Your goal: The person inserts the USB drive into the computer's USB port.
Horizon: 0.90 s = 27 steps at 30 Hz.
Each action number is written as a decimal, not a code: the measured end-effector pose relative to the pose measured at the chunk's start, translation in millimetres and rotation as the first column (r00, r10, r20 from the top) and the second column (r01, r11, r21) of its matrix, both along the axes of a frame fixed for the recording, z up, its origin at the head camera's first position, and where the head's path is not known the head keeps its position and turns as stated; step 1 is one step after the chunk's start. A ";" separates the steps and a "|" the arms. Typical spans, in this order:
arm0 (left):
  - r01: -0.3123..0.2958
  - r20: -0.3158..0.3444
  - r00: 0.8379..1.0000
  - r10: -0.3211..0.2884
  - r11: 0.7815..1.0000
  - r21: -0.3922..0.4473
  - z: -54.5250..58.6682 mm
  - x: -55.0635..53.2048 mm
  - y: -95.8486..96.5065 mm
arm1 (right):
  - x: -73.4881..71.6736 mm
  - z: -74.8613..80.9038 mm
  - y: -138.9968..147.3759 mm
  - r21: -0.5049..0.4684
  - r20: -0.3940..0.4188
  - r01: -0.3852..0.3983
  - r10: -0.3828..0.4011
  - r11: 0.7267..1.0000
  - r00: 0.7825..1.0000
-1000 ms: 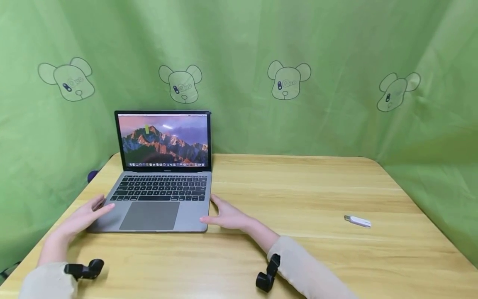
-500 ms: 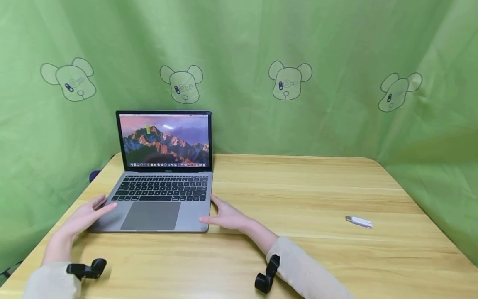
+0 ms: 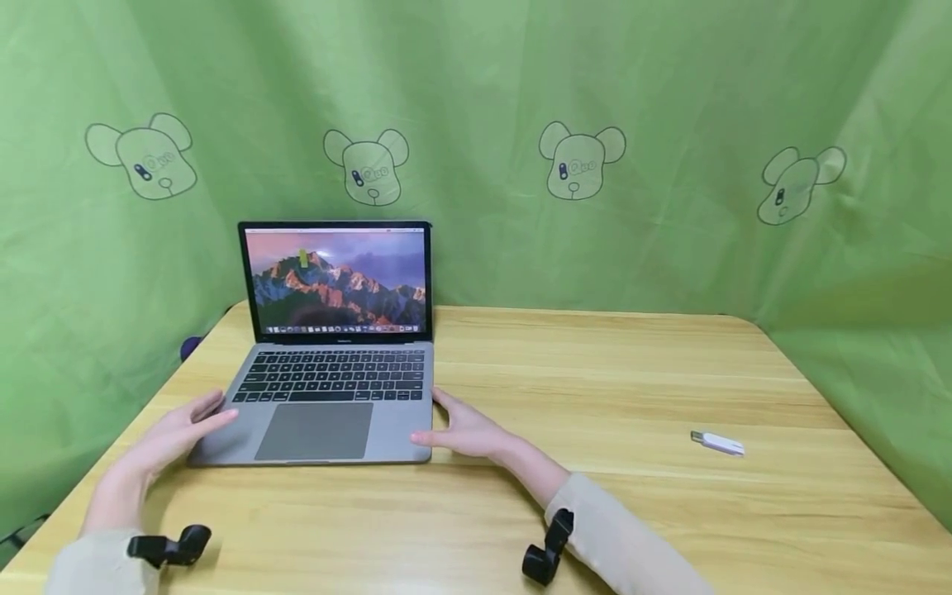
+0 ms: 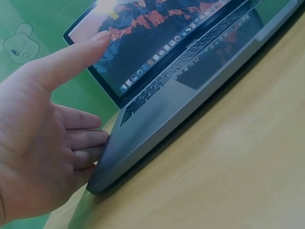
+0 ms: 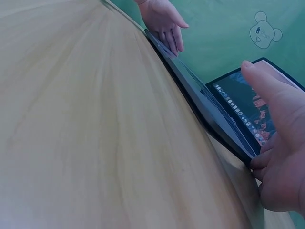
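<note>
An opened grey laptop (image 3: 312,431) stands on the wooden table, its lit screen (image 3: 338,281) showing a mountain picture and a row of icons. At its left side is my left hand (image 3: 167,434); in the left wrist view the fingers (image 4: 88,138) lie against the side edge near the front corner, and the thumb is raised over the palm rest. My right hand (image 3: 464,430) is at the opposite side, fingertips right at the edge. In the right wrist view its thumb (image 5: 262,81) sticks up above the laptop. Part of the right fingers is hidden.
A white USB stick (image 3: 721,444) lies on the right part of the table (image 3: 595,372). Behind the table hangs a green curtain (image 3: 483,231) with bear-head drawings. Black wrist cameras (image 3: 546,549) sit on both sleeves. A dark round object (image 3: 190,347) shows past the left table edge.
The laptop has slid slightly to the right on the table, with both hands moving along at its sides. The whole head view has also shifted a little. The USB stick stays in place.
</note>
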State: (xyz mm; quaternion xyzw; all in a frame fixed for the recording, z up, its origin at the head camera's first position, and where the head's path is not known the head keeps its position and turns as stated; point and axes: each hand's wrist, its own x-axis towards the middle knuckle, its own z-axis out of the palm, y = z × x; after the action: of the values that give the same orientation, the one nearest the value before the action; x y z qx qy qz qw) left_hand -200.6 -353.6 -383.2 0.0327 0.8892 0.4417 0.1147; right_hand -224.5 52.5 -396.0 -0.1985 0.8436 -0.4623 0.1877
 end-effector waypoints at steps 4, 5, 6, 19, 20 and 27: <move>0.029 -0.011 1.000 -0.028 0.999 0.028 1.5 0.2 -4.5 | -0.1 -0.1 -2.5 0.001 -0.005 0.024 -0.024 1.000 1.000; 0.034 -0.013 0.999 -0.034 0.999 0.034 1.5 0.0 -5.7 | 0.1 -0.3 -3.0 0.000 -0.006 0.030 -0.030 1.000 1.000; 0.039 -0.014 0.999 -0.038 0.998 0.039 1.4 -0.2 -6.9 | 0.5 -0.5 -3.5 -0.002 -0.005 0.037 -0.037 0.999 0.999; 0.097 -0.026 0.995 -0.095 0.992 0.085 -4.1 -3.4 -17.2 | 0.5 -7.7 -4.3 0.009 -0.050 0.093 -0.093 0.996 0.994; 0.100 -0.026 0.995 -0.098 0.992 0.081 -4.4 -4.0 -18.1 | 0.3 -7.9 -4.5 0.012 -0.050 0.094 -0.093 0.995 0.994; 0.119 -0.032 0.993 -0.117 0.990 0.073 -5.4 -7.0 -23.7 | -0.2 -8.8 -5.8 0.050 -0.064 0.098 -0.095 0.994 0.993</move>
State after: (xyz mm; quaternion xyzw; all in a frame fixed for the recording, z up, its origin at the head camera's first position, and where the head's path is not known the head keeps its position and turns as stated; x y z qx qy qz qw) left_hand -207.6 -377.3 -388.6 0.0955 0.8701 0.4665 0.1271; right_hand -224.6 46.7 -404.8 -0.1665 0.8694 -0.4422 0.1444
